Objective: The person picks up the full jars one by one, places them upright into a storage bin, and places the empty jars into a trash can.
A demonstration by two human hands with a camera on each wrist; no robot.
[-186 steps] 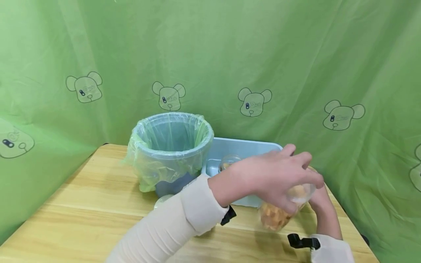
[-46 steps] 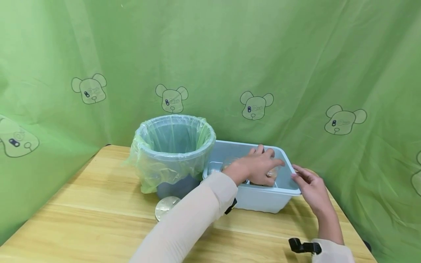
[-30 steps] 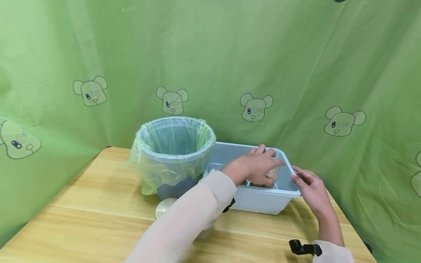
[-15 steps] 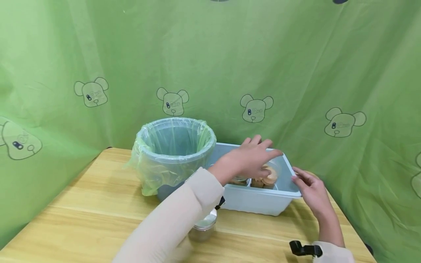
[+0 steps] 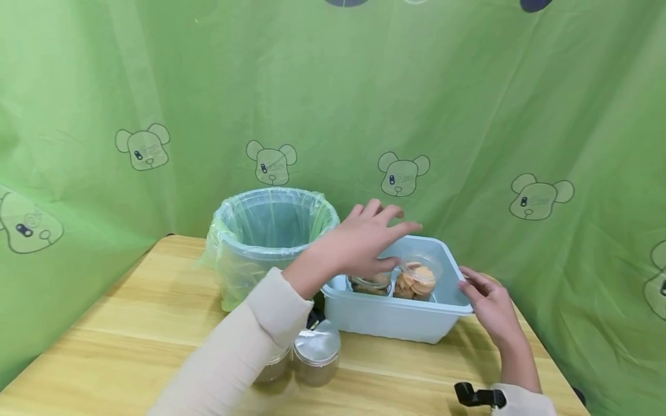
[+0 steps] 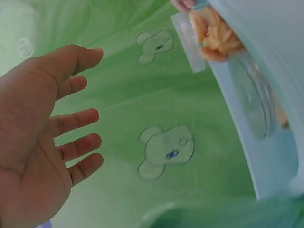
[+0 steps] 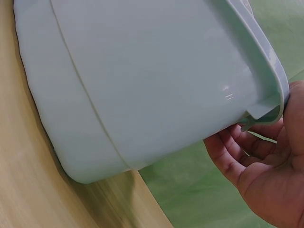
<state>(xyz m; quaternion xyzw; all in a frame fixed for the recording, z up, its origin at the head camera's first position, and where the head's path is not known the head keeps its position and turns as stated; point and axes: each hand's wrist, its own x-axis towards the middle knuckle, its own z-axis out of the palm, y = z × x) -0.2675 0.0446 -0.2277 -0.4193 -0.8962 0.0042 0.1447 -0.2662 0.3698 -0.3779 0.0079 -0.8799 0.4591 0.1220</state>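
Note:
My left hand (image 5: 370, 234) hovers open over the left part of a light blue plastic bin (image 5: 395, 320), fingers spread, holding nothing. The left wrist view shows its bare palm (image 6: 45, 137) apart from the bin rim (image 6: 249, 118). Inside the bin stand a clear jar of orange biscuits (image 5: 417, 279) and, left of it, a second jar (image 5: 370, 283). My right hand (image 5: 481, 294) grips the bin's right rim. In the right wrist view its fingers (image 7: 237, 152) curl under the rim of the bin (image 7: 142, 85).
A bucket lined with a green bag (image 5: 267, 240) stands touching the bin's left side. Two jars with silver lids (image 5: 316, 353) stand on the wooden table (image 5: 104, 346) under my left forearm. Green curtains close in the back and both sides.
My left hand has let go of the biscuit jar, now standing in the bin, and has risen up and to the left. My right hand stays on the rim.

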